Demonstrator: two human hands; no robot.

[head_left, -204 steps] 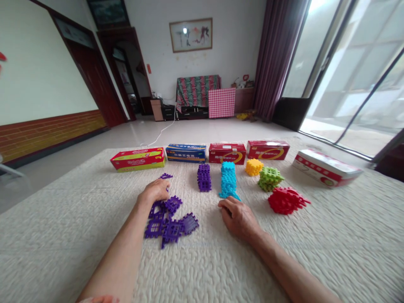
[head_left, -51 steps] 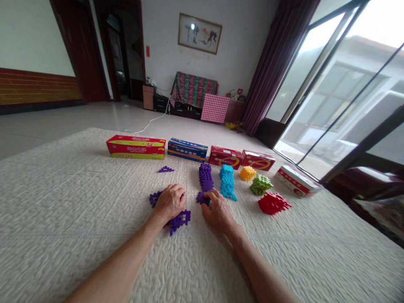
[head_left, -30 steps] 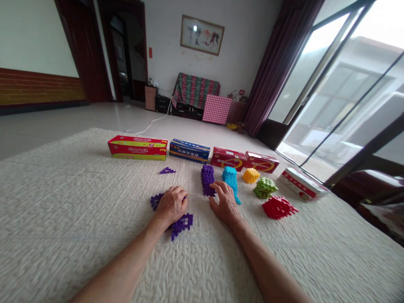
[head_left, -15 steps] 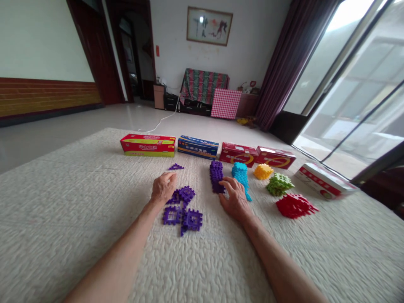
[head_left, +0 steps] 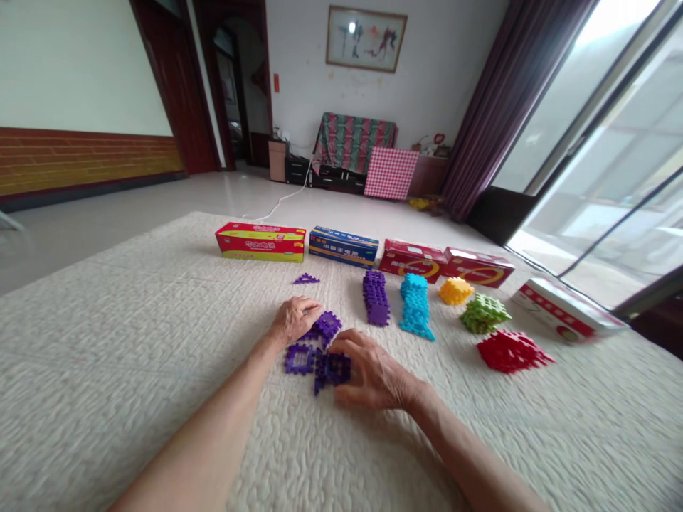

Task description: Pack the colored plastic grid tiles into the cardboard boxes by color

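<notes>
Several loose purple plastic interlocking building pieces lie on the quilted cover in front of me, among them a square frame piece (head_left: pixel 299 360). My left hand (head_left: pixel 296 318) is closed at the far left side of this group, fingers curled together beside a purple notched square (head_left: pixel 328 325). Whatever it may hold is hidden. My right hand (head_left: pixel 373 370) reaches over the near purple square (head_left: pixel 337 368), thumb and fingers spread around its right side. Farther off stands a row of stacked purple squares (head_left: pixel 376 299). A single purple triangle (head_left: pixel 306 279) lies beyond my left hand.
To the right are piles of blue pieces (head_left: pixel 415 302), yellow pieces (head_left: pixel 455 290), green pieces (head_left: pixel 484 313) and red pieces (head_left: pixel 512 350). Behind them stand a red-and-yellow box (head_left: pixel 261 243), a blue box (head_left: pixel 344 247), two dark red boxes and a white-and-red box (head_left: pixel 568 311).
My right hand has moved from the purple stack back toward me and left, over the near loose purple square. My left hand stays by the loose pieces. The view has shifted slightly.
</notes>
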